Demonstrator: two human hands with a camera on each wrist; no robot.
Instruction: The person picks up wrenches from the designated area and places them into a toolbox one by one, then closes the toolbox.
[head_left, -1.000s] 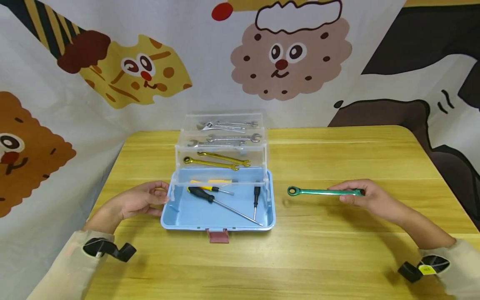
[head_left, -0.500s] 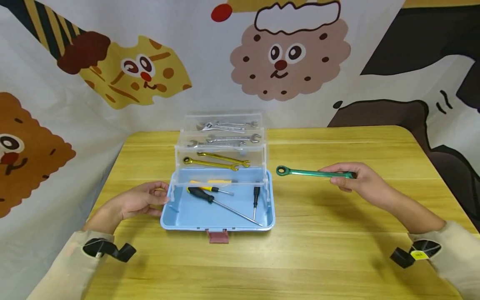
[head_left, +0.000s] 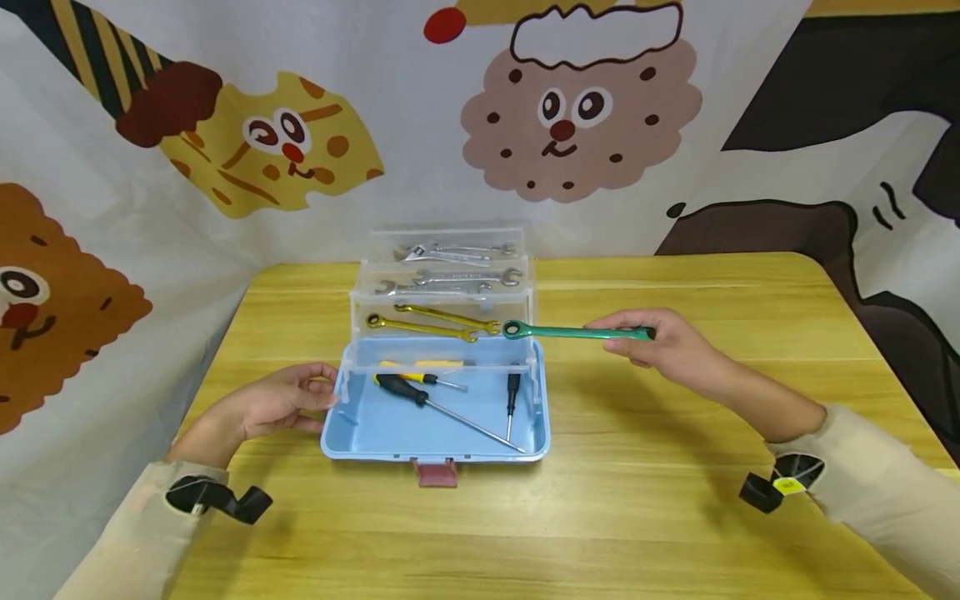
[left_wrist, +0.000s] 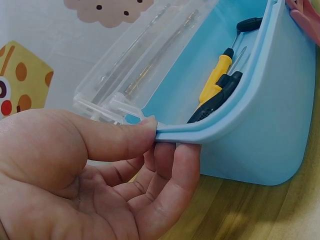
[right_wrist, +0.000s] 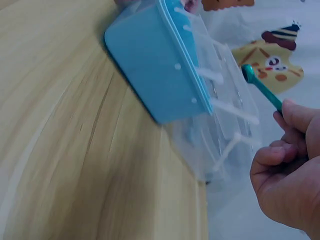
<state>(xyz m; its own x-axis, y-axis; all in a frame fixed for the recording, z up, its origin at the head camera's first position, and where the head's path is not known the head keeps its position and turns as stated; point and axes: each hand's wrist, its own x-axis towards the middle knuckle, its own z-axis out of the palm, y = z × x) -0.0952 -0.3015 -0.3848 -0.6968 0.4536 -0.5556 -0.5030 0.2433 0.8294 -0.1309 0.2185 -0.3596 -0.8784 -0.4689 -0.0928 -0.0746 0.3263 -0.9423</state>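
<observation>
A green ratchet wrench [head_left: 570, 332] is pinched in my right hand [head_left: 667, 346], its ring end over the right edge of the toolbox's clear trays. In the right wrist view the wrench [right_wrist: 265, 91] points up and left from the thumb. My left hand [left_wrist: 125, 170] pinches the rim of the blue toolbox [left_wrist: 260, 135] at its left side, thumb on top and fingers beneath. Two gold wrenches [head_left: 423, 327] lie in the lowest clear tray [head_left: 442, 354]. Silver wrenches [head_left: 465, 277] fill the two trays above it.
Inside the toolbox base lie a long black-handled screwdriver [head_left: 450, 412], a small black screwdriver [head_left: 513, 400] and yellow-handled tools [left_wrist: 215, 80]. A dark pink latch [head_left: 437, 473] hangs at the front. The wooden table [head_left: 637, 517] meets a cartoon-printed cloth [head_left: 420, 158] behind.
My right hand has carried the green wrench left and away from me, from beside the toolbox to the trays' right edge. My left hand has stayed on the rim.
</observation>
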